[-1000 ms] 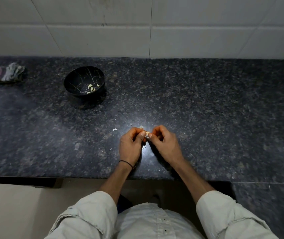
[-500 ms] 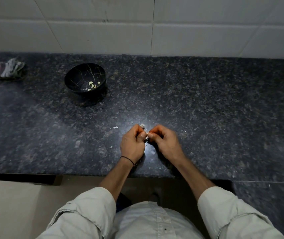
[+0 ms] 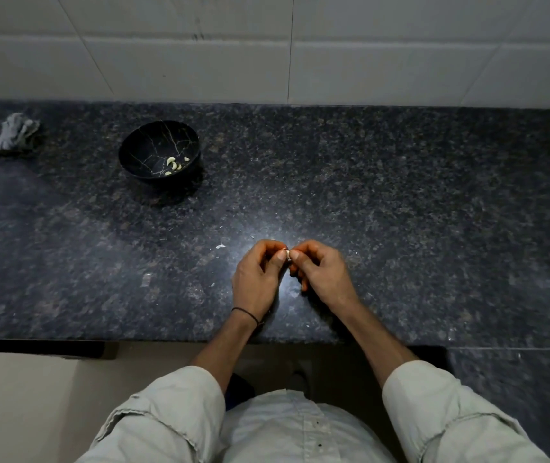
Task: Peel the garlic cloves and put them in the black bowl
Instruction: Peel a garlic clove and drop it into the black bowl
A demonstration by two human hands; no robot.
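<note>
Left hand [image 3: 257, 279] and right hand [image 3: 322, 274] both pinch one small pale garlic clove [image 3: 288, 254]; glossy round black bowl [image 3: 159, 152] sits far beyond the left hand.

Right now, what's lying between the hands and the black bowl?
Head view: mostly bare counter, with one white scrap near the left hand.

Fingertips [image 3: 295, 255] hide most of the garlic clove [image 3: 288, 254]; its skin is perhaps partly off.

Cloves [image 3: 173, 163] in bowl [image 3: 140, 152], cloth [image 3: 8, 135] left, likely peel [image 3: 220, 246] nearer
</note>
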